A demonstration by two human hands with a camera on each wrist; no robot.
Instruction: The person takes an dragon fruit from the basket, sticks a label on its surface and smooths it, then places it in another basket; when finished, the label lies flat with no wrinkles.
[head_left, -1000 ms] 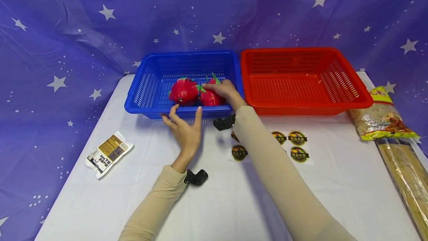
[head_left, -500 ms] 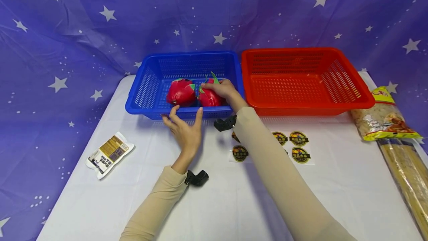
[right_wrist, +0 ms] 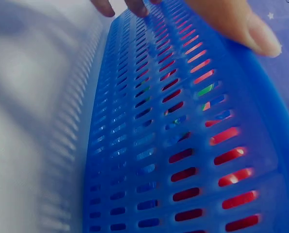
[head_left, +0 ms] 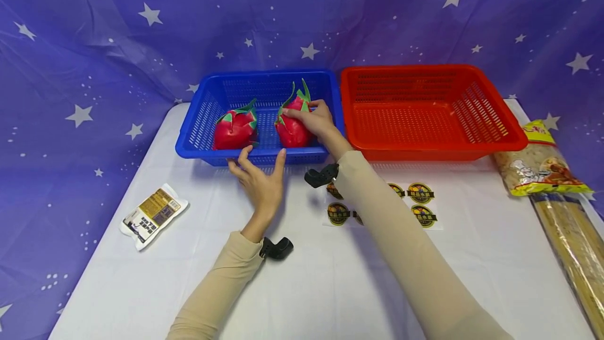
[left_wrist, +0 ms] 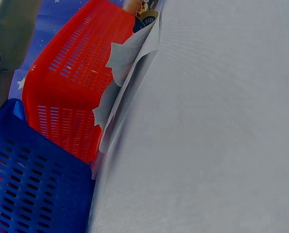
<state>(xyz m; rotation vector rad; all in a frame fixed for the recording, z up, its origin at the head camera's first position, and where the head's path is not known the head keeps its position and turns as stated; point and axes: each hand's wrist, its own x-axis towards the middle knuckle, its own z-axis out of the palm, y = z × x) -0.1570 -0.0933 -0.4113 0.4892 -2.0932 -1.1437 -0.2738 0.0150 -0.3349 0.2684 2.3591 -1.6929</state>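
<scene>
Inside the blue basket (head_left: 222, 157), my right hand (head_left: 321, 119) grips a red dragon fruit (head_left: 292, 133) with green leaf tips, which stands tilted with its leaves upward. A second dragon fruit (head_left: 234, 129) lies apart from it, at the basket's left front. My left hand (head_left: 259, 185) is spread at the front rim, thumb and index fingertip at the edge and the other fingers against the outer wall. In the right wrist view a thumb (right_wrist: 265, 36) shows over the rim, and red fruit shows through the slots. The left wrist view catches the blue basket's slotted wall (left_wrist: 38, 179).
A red basket (head_left: 401, 147) stands against the blue one's right side. Round label stickers (head_left: 421, 193) lie in front, partly under the right sleeve. A white pouch (head_left: 153, 216) is at left; a yellow-edged food bag (head_left: 540, 164) and a long clear-wrapped pack (head_left: 571, 251) are at right.
The left dragon fruit has rolled left, away from the other, and its leaves now point up. The gripped dragon fruit has tipped more upright. My left hand has stayed put.
</scene>
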